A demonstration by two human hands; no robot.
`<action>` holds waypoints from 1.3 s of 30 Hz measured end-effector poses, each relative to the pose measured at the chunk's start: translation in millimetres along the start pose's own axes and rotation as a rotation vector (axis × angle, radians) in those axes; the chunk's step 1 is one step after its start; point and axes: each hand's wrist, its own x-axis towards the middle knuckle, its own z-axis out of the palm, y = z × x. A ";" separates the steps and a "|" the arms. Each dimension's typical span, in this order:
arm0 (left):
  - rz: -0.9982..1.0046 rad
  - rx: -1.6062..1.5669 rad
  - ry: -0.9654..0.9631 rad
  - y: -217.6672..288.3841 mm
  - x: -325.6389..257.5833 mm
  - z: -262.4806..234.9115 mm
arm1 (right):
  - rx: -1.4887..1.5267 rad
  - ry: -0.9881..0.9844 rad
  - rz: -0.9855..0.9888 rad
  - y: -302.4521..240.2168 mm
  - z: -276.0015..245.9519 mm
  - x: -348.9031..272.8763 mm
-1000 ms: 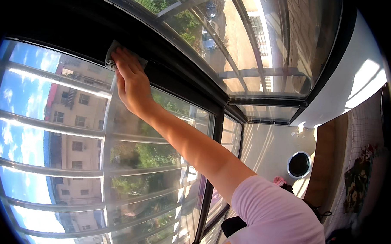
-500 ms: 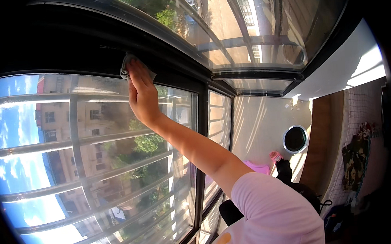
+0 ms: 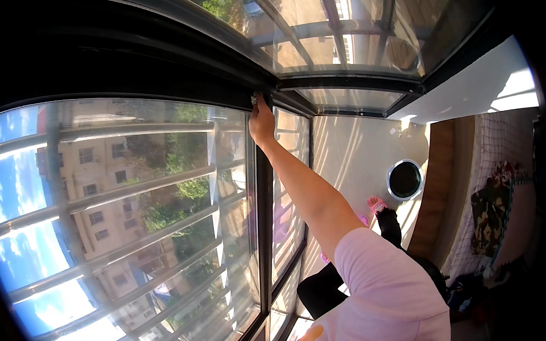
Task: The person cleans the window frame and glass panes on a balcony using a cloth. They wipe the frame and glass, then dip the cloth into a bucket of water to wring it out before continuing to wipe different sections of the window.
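Observation:
My right hand [image 3: 261, 123] reaches up at full stretch to the top corner of a large window pane [image 3: 136, 223]. There the dark upper frame [image 3: 162, 84] meets the dark upright post [image 3: 264, 231]. The fingers press a small pale cloth [image 3: 255, 101] against that corner; only a scrap of it shows above the fingertips. My pink sleeve [image 3: 385, 287] fills the lower right. My left hand is out of the picture.
Metal bars run outside the glass, with buildings and trees beyond. A slanted glass roof [image 3: 340, 30] is overhead. Below stand a round black-and-white object [image 3: 404, 179], a pink slipper [image 3: 376, 204] and my dark trouser legs [image 3: 325, 289]. A patterned cloth [image 3: 488, 217] hangs at the right wall.
My right hand has slid the cloth rightward along the top frame, from the middle of the large pane to the corner at the upright post. My view has turned right with it.

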 end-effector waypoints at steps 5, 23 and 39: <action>0.008 -0.026 0.021 0.8 2.2 4.5 | -0.120 0.008 -0.043 20.7 3.1 -11.9; 0.158 -0.105 0.233 -19.1 1.8 26.9 | -0.421 -0.296 0.030 31.3 -12.5 -52.4; 0.224 -0.730 -0.268 64.5 -122.3 -39.8 | -0.255 -0.626 0.508 83.4 -52.8 -278.8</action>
